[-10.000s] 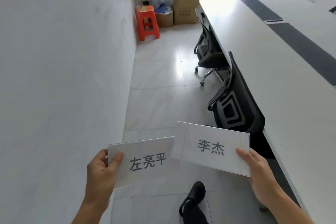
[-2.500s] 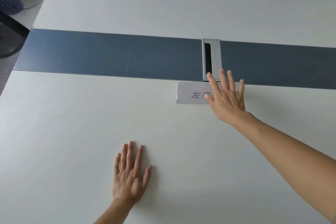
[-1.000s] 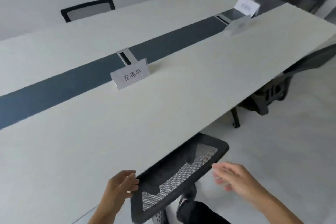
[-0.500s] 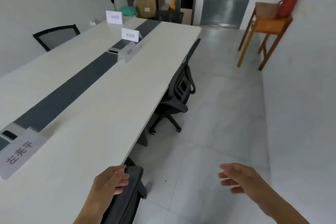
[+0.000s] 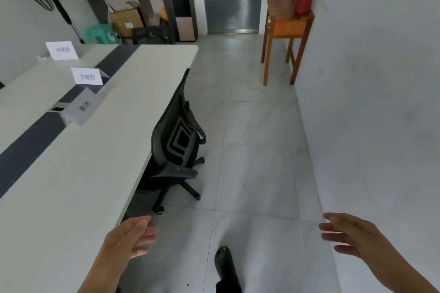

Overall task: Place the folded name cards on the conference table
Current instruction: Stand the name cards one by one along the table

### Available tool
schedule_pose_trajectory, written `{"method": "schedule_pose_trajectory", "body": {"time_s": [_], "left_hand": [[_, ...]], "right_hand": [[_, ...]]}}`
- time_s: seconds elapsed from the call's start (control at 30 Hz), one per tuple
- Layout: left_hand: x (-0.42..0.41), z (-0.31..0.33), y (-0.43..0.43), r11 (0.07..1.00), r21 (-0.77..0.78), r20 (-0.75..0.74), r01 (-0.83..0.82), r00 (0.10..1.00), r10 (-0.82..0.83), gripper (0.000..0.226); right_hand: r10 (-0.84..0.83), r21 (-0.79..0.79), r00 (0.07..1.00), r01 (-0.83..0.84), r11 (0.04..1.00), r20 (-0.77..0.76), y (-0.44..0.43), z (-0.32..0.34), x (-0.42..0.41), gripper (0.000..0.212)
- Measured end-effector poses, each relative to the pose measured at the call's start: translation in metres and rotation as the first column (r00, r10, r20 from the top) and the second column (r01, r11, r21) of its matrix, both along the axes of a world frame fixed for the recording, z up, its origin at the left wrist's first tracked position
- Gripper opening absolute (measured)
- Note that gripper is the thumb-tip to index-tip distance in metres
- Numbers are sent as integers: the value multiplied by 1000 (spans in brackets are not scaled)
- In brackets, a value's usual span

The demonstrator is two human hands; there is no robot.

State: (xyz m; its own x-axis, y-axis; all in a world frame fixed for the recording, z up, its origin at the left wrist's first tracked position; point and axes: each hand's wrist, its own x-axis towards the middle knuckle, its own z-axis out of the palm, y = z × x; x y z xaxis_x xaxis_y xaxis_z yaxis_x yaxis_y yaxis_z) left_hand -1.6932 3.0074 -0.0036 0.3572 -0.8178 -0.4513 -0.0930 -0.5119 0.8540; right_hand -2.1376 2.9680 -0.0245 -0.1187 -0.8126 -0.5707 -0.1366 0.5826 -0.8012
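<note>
Paper name cards [image 5: 83, 108] stand tented on the conference table [image 5: 100, 150] at ten o'clock: likely light and easily creased, best pinched at the side edges. Left hand [image 5: 129, 239] and right hand [image 5: 352, 238] hover open and empty.

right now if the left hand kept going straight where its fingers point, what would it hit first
Probably nothing soon. The left hand is open, past the conference table edge, fingers aimed rightward over bare floor. The office chair sits further ahead, seemingly off that line; depth is unclear.
</note>
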Motion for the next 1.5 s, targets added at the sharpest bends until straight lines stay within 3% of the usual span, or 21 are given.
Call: {"method": "schedule_pose_trajectory", "body": {"time_s": [0.27, 0.53, 0.6, 0.67, 0.73, 0.8, 0.9, 0.93, 1.2, 1.5], "left_hand": [[-11, -8, -217, 998, 40, -53, 50, 997, -48, 17], [-54, 37, -430, 968, -93, -33, 235, 970, -239, 19], [-62, 31, -475, 970, -90, -35, 227, 972, -231, 19], [-68, 26, -505, 976, -68, -39, 207, 977, -210, 19], [-74, 16, -549, 985, -35, -36, 166, 985, -168, 19], [-82, 8, -593, 993, -33, -50, 115, 992, -117, 19], [-96, 5, -661, 998, -11, -27, 56, 998, -56, 20], [-103, 8, -684, 998, -14, -26, 53, 998, -54, 19], [-149, 6, -837, 999, -37, -53, -15, 998, 13, 18], [-127, -29, -1038, 994, 37, -86, -107, 990, 109, 16]], "right_hand": [[-62, -11, 998, 62, 998, -28, -169, 11, -26, 21], [-123, -76, 992, 123, 990, 9, -335, 42, -36, 22], [-103, -52, 994, 104, 993, 24, -377, 36, -46, 42], [-95, -41, 995, 97, 994, 38, -410, 31, -54, 86], [-82, -17, 996, 82, 996, 35, -461, 21, -69, 104], [-74, -35, 996, 75, 997, 39, -521, 16, -86, 93], [-101, -60, 995, 102, 993, 25, -617, 15, -103, 33], [-83, -64, 997, 83, 995, 6, -647, 17, -106, 23], [91, -108, 996, -91, 990, -4, -865, 23, -105, 18], [75, -23, 997, -75, 997, -9, -1076, -3, -91, 17]]}}
